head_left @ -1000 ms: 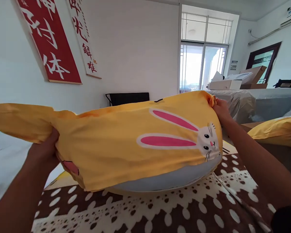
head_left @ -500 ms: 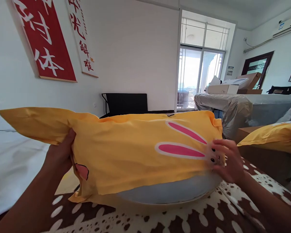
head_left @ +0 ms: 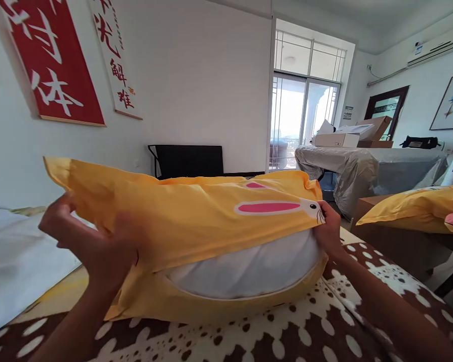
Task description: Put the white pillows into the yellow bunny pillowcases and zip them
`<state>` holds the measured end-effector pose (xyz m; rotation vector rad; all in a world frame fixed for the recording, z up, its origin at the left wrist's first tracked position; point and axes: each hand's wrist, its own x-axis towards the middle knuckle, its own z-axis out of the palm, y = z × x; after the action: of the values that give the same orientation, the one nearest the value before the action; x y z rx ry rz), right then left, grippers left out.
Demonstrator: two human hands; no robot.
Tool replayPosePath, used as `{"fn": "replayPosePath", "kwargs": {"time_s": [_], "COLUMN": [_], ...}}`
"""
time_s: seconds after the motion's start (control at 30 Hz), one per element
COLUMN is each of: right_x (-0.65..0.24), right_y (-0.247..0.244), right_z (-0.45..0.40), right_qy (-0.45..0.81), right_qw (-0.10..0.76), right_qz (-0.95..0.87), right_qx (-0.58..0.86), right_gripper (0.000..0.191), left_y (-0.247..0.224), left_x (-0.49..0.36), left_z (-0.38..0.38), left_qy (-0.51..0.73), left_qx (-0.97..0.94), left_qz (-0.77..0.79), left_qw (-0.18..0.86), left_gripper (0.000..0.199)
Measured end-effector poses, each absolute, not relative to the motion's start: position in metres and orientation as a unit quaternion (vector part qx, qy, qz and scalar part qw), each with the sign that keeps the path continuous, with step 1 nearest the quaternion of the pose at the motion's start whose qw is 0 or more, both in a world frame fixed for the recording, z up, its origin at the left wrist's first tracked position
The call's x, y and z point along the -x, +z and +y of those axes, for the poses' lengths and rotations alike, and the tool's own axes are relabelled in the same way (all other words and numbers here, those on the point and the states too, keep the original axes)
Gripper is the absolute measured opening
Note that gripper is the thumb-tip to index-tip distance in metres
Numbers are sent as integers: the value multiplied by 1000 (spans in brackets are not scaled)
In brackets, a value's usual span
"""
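A yellow pillowcase [head_left: 196, 216] with a white-and-pink rabbit print lies lengthwise before me, partly around a white pillow [head_left: 249, 266]. Its long near side gapes, and the pillow shows between the upper and lower layers. At the right end, my right hand [head_left: 328, 229] is closed on the upper layer's edge beside the rabbit's face. My left hand [head_left: 101, 241], smeared by motion, is at the left end with thumb and fingers spread apart. Its thumb is against the front of the cloth, and its other fingers are beside the raised left corner.
Beneath the pillow is a brown-and-cream patterned blanket [head_left: 256, 332]. White bedding [head_left: 26, 251] lies at left. Another yellow pillow [head_left: 411, 208] rests on a brown box [head_left: 396, 251] at right. Farther back stand a plastic-covered table [head_left: 335, 161] with cartons and a black chair [head_left: 191, 161].
My right hand has taken hold of the upper edge and lifted it, so more white pillow shows. The left hand has opened from its grip on the cloth. The view has turned slightly right.
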<state>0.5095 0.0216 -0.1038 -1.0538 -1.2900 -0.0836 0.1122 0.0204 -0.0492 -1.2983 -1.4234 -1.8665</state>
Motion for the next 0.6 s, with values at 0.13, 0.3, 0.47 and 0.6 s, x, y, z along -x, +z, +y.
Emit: {"fn": "replayPosePath", "kwargs": {"time_s": [0.13,0.3,0.47,0.6], "right_x": [-485,-482,-494,-491], "right_y": [-87,-53,-34,-43], "right_z": [27,18,-3,-26], "right_qy": [-33,-142,-233,-251], "right_qw": [673,517,446,471], "right_qz": [-605,-735,-756,-747], "right_qx": [424,415,419,397], "right_gripper": [5,10,7,10], "left_y": [-81,-104,-103,-110], "left_x": [-206,-307,-332,-325], "left_z": [-29,-18,30,67], "left_qy": [-380,-286,-265,-224], "left_qx": [841,886,927,940], "left_qz": [-140,-110,-166,-250], "left_qw": [360,349,209,63], "left_gripper": [34,36,52,54]}}
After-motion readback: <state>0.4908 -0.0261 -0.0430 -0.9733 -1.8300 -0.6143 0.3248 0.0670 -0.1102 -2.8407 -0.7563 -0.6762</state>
